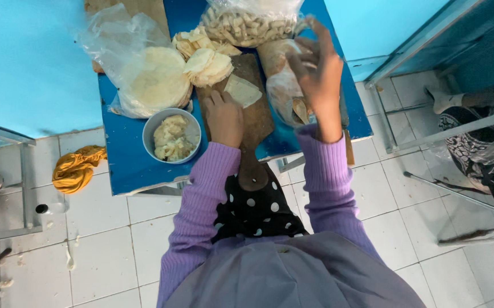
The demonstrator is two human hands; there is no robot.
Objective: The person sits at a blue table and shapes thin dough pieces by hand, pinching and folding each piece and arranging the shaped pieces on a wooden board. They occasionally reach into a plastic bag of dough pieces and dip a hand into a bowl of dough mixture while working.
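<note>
A pale, thin, folded dough sheet (pixel 243 90) lies flat on the dark wooden paddle-shaped board (pixel 258 122). The left hand (pixel 224 117) rests curled on the board just beside it. The right hand (pixel 317 65) hovers raised, fingers loosely spread, holding nothing, above a clear plastic bag (pixel 284 91).

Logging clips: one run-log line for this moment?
left hand: on wooden board | right hand: raised over plastic bag | metal bowl: left of board

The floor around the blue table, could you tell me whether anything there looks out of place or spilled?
Yes. A crumpled yellow cloth lies on the white tiles left of the blue table, as if dropped. Pale scraps and smears mark the tiles nearer the camera, like spilled bits.
</note>
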